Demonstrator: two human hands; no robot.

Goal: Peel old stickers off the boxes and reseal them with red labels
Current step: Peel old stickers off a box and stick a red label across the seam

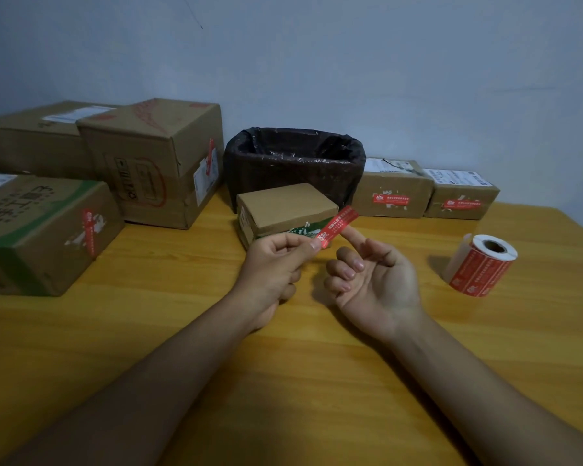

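Nearest the camera, two bare forearms reach over the wooden table (317, 381). The left hand (273, 264) has its fingers curled, thumb and forefinger pinching the lower end of a red label (338, 227), which slants up to the right. The right hand (374, 280) lies palm up with most fingers loosely curled; its forefinger is stretched out and its tip touches the label's upper end from beneath, apparently propping it.

Just behind the label sits the small box (285, 210), its top plain brown and a torn green-and-white patch along its near face. By the look of it, this box is the one to be sealed next. To do that well, the person would probably keep the strip taut between both hands, sticky side away from the skin, line it across the flap seam, set one end down first and smooth toward the other so it does not crease or fold onto itself.

To the right stands the label roll (482, 264), well apart from the hands. Farther back a bin lined with a black bag (293, 163) stands behind the small box. Two small sealed boxes (392, 190) sit to its right, each with a red label on its front. Larger boxes (155, 163) are stacked at the left, also bearing red labels.
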